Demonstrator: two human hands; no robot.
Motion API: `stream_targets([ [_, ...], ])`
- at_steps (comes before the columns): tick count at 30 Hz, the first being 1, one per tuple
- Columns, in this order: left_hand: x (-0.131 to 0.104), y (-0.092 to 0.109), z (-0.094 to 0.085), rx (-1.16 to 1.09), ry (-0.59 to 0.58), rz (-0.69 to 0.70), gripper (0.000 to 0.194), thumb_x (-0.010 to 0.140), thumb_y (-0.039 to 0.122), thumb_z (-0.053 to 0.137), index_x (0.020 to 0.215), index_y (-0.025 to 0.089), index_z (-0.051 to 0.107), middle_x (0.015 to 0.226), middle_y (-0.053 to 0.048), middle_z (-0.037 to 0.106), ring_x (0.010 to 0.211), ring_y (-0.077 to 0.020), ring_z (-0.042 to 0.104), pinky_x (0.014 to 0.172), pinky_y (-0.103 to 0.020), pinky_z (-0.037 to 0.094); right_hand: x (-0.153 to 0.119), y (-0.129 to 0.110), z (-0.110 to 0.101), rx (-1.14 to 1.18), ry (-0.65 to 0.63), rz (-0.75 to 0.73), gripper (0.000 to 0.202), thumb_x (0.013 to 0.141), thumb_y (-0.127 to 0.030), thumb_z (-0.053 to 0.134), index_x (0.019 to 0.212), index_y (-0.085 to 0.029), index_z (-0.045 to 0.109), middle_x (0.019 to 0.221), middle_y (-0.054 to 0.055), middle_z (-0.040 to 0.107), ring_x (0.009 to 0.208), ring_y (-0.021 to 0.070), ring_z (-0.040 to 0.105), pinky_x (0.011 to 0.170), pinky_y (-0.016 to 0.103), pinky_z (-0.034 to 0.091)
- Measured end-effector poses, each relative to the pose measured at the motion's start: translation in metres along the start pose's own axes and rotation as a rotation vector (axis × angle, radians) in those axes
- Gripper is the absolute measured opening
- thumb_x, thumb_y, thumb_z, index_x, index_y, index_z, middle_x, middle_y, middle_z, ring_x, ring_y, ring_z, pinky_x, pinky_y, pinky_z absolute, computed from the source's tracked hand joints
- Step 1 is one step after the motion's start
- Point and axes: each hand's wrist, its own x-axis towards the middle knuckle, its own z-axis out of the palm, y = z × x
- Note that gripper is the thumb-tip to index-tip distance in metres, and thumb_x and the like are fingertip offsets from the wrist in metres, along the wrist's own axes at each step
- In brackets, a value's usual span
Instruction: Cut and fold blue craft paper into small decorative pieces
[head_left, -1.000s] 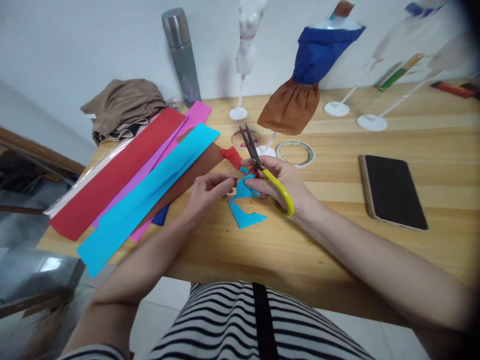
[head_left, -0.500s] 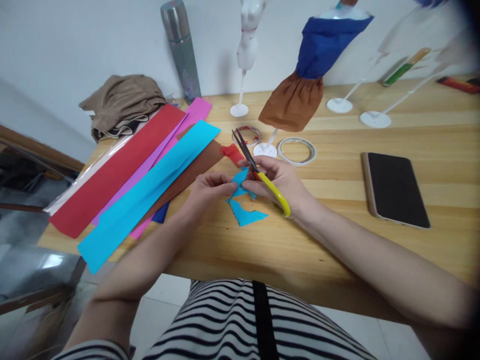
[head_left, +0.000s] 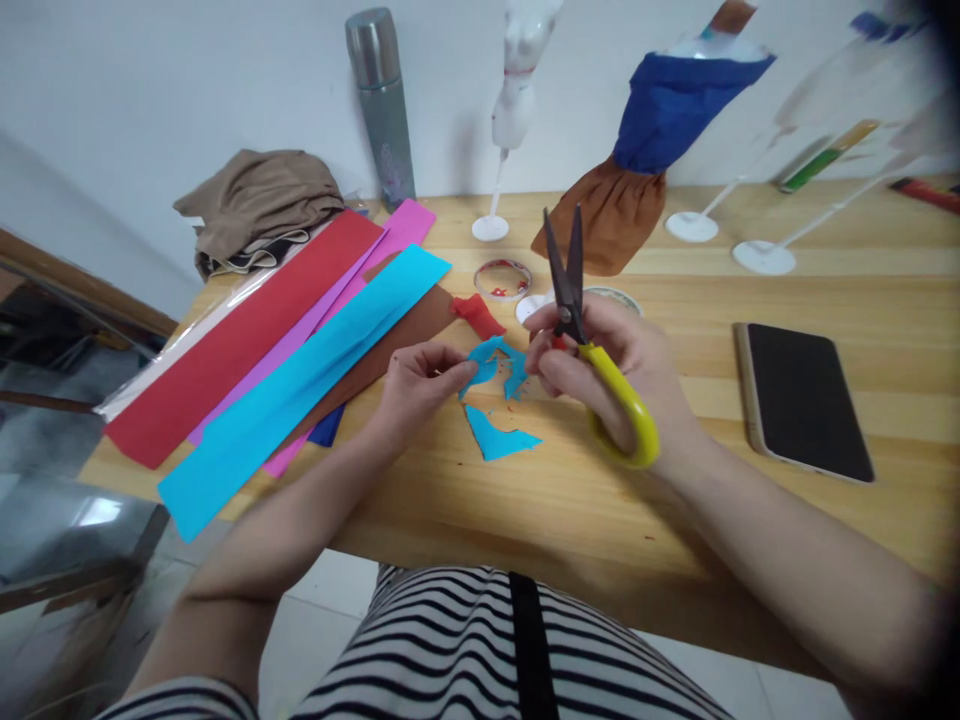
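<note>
Left hand (head_left: 416,385): my fingertips pinch the blue cutout (head_left: 484,368), presumably steadying it.
Right hand (head_left: 651,365): curled round scissors (head_left: 619,388), blades parted.
Offcut (head_left: 491,441): toward front edge of tabletop (head_left: 439,510).

Scissors (head_left: 566,315): blades (head_left: 556,270) are formed of dark metal, handles (head_left: 611,382) finished in smooth yellow plastic. Cut scraps (head_left: 491,442), near: matt blue, paper-like, raggedly edged. Strips (head_left: 315,378), left: matt, paper-like, lightly creased. Flask (head_left: 387,140), far left: capped in shiny metal. Bundled cloth (head_left: 262,200), far left: matt, wrinkled. Table (head_left: 465,510): surfaced in smooth, grained wood.
</note>
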Motion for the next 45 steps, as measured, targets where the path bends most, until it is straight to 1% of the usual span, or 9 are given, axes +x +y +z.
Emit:
stream_targets([
  [3,0.001,-0.001,-0.001,0.061,0.056,0.059,0.028,0.074,0.042,0.09,0.068,0.018,0.077,0.065,-0.001,0.07,0.061,-0.0118,0.055,0.06,-0.027,0.042,-0.009,0.006,0.002,0.202,-0.189,0.155,0.046,0.092,-0.067,0.08,0.107,-0.025,0.072,0.077,-0.001,0.068,0.058,0.0137,0.056,0.054,0.03,0.046],
  [7,0.004,-0.003,-0.002,0.053,0.088,0.157,0.032,0.078,0.046,0.089,0.069,0.019,0.075,0.063,0.001,0.067,0.059,-0.0117,0.052,0.059,-0.027,0.043,-0.011,0.012,0.008,0.433,-0.257,0.38,0.06,0.082,-0.079,0.082,0.099,-0.023,0.067,0.073,-0.001,0.07,0.053,0.0143,0.059,0.05,0.029,0.049],
  [11,0.005,-0.004,-0.003,0.059,0.12,0.19,0.031,0.079,0.046,0.088,0.071,0.019,0.077,0.063,0.001,0.067,0.059,-0.0118,0.052,0.059,-0.027,0.044,-0.01,0.006,0.012,0.434,-0.287,0.544,0.063,0.079,-0.079,0.083,0.098,-0.022,0.066,0.077,0.003,0.074,0.055,0.0163,0.064,0.053,0.032,0.054],
  [16,0.004,-0.004,-0.004,0.057,0.122,0.204,0.027,0.081,0.045,0.088,0.073,0.021,0.079,0.066,-0.001,0.072,0.06,-0.0141,0.056,0.06,-0.029,0.046,-0.014,0.014,0.017,0.47,-0.323,0.626,0.066,0.076,-0.081,0.084,0.098,-0.022,0.066,0.075,0.002,0.075,0.053,0.0152,0.063,0.053,0.03,0.053],
  [24,0.005,-0.003,-0.007,0.179,0.206,0.246,0.021,0.082,0.037,0.083,0.071,0.021,0.076,0.064,0.0,0.068,0.058,-0.0132,0.056,0.058,-0.029,0.045,-0.016,0.024,0.018,0.411,-0.351,0.715,0.051,0.089,-0.071,0.075,0.101,-0.023,0.066,0.077,0.004,0.076,0.053,0.0164,0.064,0.053,0.031,0.054],
  [29,0.005,0.001,-0.007,0.073,0.158,0.118,0.023,0.076,0.039,0.084,0.069,0.019,0.076,0.059,0.001,0.066,0.055,-0.0113,0.052,0.055,-0.026,0.043,-0.014,0.028,0.02,0.384,-0.335,0.701,0.06,0.08,-0.077,0.08,0.102,-0.023,0.066,0.077,0.003,0.077,0.051,0.015,0.063,0.049,0.028,0.052],
  [33,0.007,-0.001,-0.007,-0.081,0.11,0.037,0.029,0.074,0.041,0.089,0.067,0.018,0.074,0.057,0.002,0.063,0.054,-0.0097,0.051,0.056,-0.025,0.044,-0.012,0.038,0.015,0.269,-0.344,0.606,0.063,0.082,-0.083,0.073,0.101,-0.024,0.065,0.073,0.003,0.074,0.046,0.0154,0.058,0.043,0.029,0.045],
  [39,0.011,-0.008,-0.011,-0.235,0.027,-0.06,0.037,0.068,0.046,0.098,0.069,0.017,0.075,0.061,0.0,0.068,0.052,-0.0086,0.054,0.054,-0.023,0.043,-0.006,0.038,0.006,-0.424,-0.294,0.187,0.039,0.088,-0.056,0.074,0.107,-0.022,0.072,0.076,0.002,0.067,0.059,0.0179,0.056,0.052,0.031,0.043],
  [45,0.011,-0.009,-0.011,-0.335,-0.01,-0.066,0.037,0.069,0.047,0.099,0.071,0.017,0.076,0.064,0.0,0.07,0.054,-0.009,0.056,0.056,-0.024,0.049,-0.001,0.014,0.005,-0.768,-0.334,0.134,0.024,0.091,-0.046,0.071,0.101,-0.023,0.07,0.077,0.005,0.069,0.064,0.0221,0.059,0.058,0.034,0.042],
])
